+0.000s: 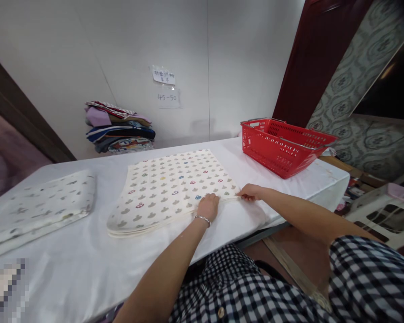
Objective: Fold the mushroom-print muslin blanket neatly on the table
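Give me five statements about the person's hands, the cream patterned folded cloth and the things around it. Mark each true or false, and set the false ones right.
1. The left hand rests on the cream folded cloth with grey and coloured motifs. True.
2. The right hand is inside a basket. False: it is at the cloth's near right corner.
3. The red perforated plastic basket stands to the right of the cloth. True.
4. A silver-coloured bracelet is on the right wrist. False: the silver-coloured bracelet is on the left wrist.
5. The lower white paper sign on the wall reads "60-65". False: it reads "45-50".
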{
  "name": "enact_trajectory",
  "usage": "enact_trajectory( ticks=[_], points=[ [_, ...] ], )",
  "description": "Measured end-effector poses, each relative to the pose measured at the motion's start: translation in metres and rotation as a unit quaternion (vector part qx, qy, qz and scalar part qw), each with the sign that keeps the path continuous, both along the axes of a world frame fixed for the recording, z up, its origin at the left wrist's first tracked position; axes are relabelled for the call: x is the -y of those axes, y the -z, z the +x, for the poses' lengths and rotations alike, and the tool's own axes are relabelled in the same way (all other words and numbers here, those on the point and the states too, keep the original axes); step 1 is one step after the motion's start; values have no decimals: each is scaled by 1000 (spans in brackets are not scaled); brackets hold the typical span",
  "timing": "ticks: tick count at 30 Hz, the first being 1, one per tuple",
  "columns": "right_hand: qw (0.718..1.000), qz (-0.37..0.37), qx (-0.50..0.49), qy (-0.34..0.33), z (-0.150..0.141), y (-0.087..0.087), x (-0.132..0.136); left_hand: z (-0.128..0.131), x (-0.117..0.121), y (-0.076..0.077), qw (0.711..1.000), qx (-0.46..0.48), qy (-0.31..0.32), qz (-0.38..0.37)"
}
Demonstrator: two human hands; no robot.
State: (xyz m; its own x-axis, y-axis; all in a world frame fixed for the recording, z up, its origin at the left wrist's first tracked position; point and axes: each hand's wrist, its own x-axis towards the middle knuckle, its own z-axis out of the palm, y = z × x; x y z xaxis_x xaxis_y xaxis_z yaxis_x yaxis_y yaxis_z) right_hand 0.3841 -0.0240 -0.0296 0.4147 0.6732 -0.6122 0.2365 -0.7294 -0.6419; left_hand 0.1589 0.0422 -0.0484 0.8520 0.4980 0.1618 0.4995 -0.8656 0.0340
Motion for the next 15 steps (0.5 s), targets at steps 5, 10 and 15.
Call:
enact_trajectory(
  ticks=[5, 10, 15],
  points=[
    [1000, -21, 13, 18, 0, 3, 0, 0, 1, -1, 1000, -3, -2, -3],
    [999, -30, 1, 30, -2, 1, -2, 0, 2, -1, 1000, -2, -9, -7],
    [999, 1, -18, 38, -9, -1, -5, 0, 1, 1, 1000, 1, -5, -6]
  ],
)
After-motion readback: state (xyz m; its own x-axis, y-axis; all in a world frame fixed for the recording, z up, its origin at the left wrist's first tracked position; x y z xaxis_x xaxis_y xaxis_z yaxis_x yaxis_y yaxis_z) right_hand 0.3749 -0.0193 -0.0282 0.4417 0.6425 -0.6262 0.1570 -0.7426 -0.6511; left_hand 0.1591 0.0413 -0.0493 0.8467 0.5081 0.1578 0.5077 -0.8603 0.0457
